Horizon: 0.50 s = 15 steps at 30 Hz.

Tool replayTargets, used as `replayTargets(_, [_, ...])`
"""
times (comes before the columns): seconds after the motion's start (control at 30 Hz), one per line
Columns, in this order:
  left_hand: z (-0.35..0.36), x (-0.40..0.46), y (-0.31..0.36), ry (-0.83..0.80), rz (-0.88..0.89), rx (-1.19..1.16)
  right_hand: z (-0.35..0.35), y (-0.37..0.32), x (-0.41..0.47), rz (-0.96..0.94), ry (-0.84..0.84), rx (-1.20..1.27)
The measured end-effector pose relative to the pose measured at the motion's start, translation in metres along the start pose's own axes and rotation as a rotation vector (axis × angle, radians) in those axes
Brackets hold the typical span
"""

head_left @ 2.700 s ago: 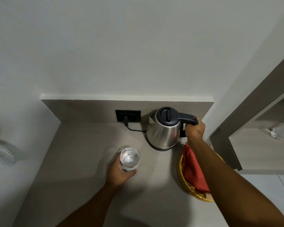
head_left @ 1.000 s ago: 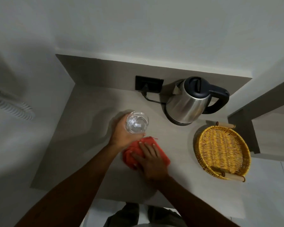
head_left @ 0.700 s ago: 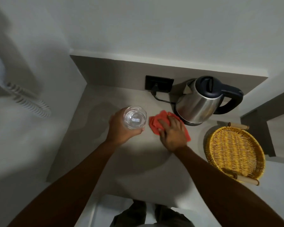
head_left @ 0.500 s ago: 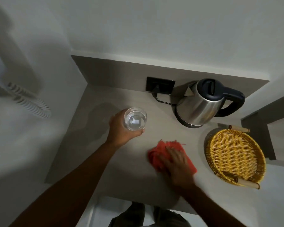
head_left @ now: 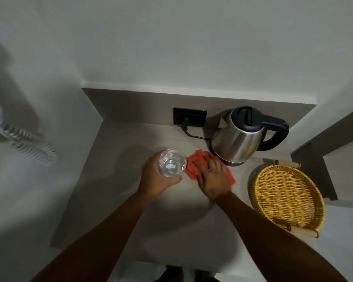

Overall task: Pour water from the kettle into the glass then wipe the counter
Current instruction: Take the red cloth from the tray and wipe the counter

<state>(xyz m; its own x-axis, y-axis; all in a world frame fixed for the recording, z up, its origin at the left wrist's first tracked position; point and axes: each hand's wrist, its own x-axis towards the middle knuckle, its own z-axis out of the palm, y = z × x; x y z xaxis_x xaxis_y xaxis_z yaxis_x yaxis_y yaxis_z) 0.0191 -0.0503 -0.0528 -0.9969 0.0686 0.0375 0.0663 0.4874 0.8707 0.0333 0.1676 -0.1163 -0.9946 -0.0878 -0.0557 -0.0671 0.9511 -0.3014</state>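
Observation:
A steel kettle (head_left: 235, 142) with a black lid and handle stands upright on its base at the back of the grey counter (head_left: 114, 200). My left hand (head_left: 156, 180) grips a clear glass (head_left: 172, 165) with water in it, held just above the counter. My right hand (head_left: 212, 178) lies flat on a red cloth (head_left: 192, 162), pressing it onto the counter between the glass and the kettle's base. Part of the cloth is hidden under my hand.
A round yellow wicker tray (head_left: 286, 195) with wooden handles sits at the right of the counter. A black wall socket (head_left: 190, 117) with the kettle's cord is behind. White walls close in the left and back; a coiled white hose (head_left: 29, 145) hangs at left.
My right hand left the kettle handle, took the red cloth out of the wicker tray and has been sliding it over the counter; since half a second ago it moved from the front back toward the kettle.

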Motion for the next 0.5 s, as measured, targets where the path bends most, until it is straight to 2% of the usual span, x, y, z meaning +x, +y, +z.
replayTargets(0.2, [0.031, -0.010, -0.009, -0.066, -0.080, -0.081, 0.003, 0.007, -0.035, 0.128, 0.018, -0.065])
replayTargets(0.5, [0.043, -0.019, -0.010, -0.085, -0.041, -0.056, -0.001, 0.006, -0.046, 0.179, 0.016, -0.120])
